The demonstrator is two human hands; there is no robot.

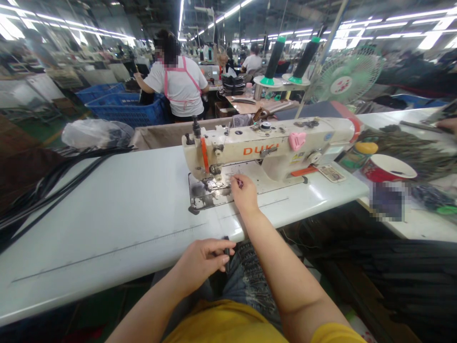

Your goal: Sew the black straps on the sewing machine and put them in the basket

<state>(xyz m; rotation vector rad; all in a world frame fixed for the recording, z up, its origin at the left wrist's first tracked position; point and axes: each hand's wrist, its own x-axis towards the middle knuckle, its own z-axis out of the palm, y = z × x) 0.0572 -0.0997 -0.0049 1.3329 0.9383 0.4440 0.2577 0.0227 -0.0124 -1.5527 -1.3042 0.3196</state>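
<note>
left grip: left hand [200, 263] nearly closed, fingertips on black piece [227, 257] at bench [117, 200] front edge
right grip: right hand [245, 193] pinched around small dark-pink item [240, 183], beside sewing machine [264, 143] needle area
drop risk: light fingertip hold could let black piece fall off front edge
finger risk: machine running with right hand that near
red tub [372, 171]: past bench's right end, something dark inside
jar [353, 159]: beside tub, yellow lid on, contents unclear
</note>
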